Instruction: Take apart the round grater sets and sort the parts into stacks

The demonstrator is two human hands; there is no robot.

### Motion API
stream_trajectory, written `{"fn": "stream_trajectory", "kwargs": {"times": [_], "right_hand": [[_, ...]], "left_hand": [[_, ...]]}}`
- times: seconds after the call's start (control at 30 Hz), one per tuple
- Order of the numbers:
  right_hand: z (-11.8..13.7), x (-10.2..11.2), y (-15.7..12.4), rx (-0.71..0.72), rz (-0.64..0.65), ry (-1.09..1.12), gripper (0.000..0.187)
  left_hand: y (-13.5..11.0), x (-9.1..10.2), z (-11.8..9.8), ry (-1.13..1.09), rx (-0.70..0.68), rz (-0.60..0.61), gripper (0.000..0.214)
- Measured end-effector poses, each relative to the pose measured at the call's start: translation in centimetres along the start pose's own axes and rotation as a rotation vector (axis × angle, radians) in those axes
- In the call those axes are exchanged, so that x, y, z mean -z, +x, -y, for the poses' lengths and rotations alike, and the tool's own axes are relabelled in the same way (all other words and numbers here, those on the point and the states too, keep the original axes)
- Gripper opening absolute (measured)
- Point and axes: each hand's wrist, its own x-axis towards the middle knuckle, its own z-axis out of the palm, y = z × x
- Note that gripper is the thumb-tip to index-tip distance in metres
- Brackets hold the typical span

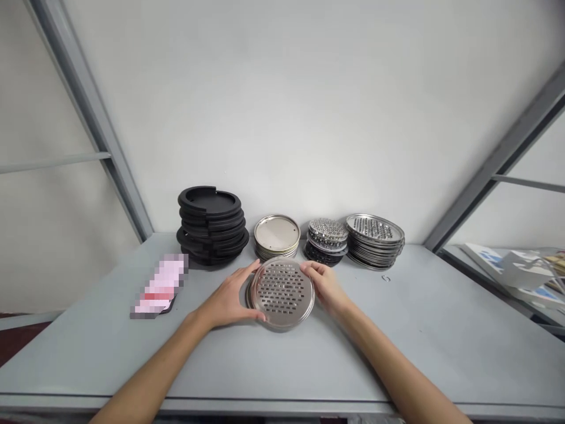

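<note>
A round metal grater plate [283, 291] with rows of slots is held between my two hands, low over the table. My left hand [232, 297] spreads its thumb and fingers around the left edge, where the rims of other round metal discs show beneath the plate. On the right, my right hand [324, 285] pinches the upper right rim between thumb and fingers. Just behind stands a stack of plain round metal plates [277, 232]. Close by it are a stack of small perforated grater discs [327, 235] and a stack of larger rimmed grater plates [375, 235].
Several black ring-shaped bases [212, 224] are piled at the back left. In front of them lies a blurred pink phone-like object [161, 288]. A small metal ring [385, 278] rests at the right. Grey frame posts [498, 159] rise beside the wall; papers [507, 268] lie beyond.
</note>
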Motion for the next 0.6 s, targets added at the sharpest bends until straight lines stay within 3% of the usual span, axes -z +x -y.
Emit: {"fn": "stream_trajectory", "kwargs": {"times": [0.13,0.27,0.6], "right_hand": [[-0.28,-0.08,0.24,0.144,-0.005,-0.189,0.039],[-0.28,0.24,0.23,0.290,-0.021,-0.479,0.036],[-0.12,0.26,-0.43,0.320,0.003,-0.684,0.044]], "left_hand": [[0.09,-0.04,0.00,0.036,-0.060,0.085,0.129],[0.10,-0.16,0.09,0.056,-0.065,0.071,0.125],[-0.05,-0.62,-0.03,0.076,-0.093,0.091,0.120]]}}
